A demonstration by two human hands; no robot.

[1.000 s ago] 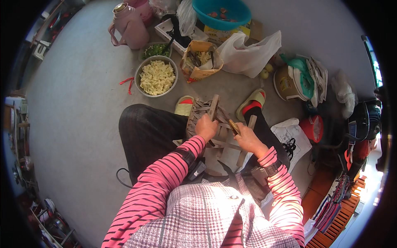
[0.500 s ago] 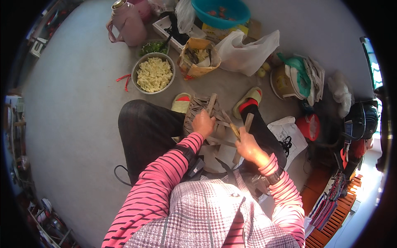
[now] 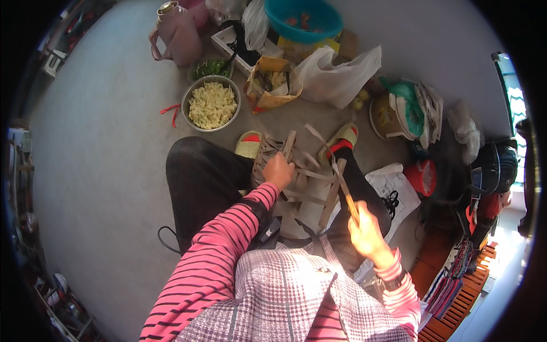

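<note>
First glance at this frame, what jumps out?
Dead centre, the left hand presses on a half-woven basket of pale strips held between the feet, while the right hand pulls one long strip back toward the body. Up and to the left on the floor stands a metal bowl of pale yellow food, with a teal basin at the top edge.

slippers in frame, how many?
2. Left slipper beside the metal bowl, just above the left hand; right slipper farther right, above the right hand. None seem hidden.
</note>
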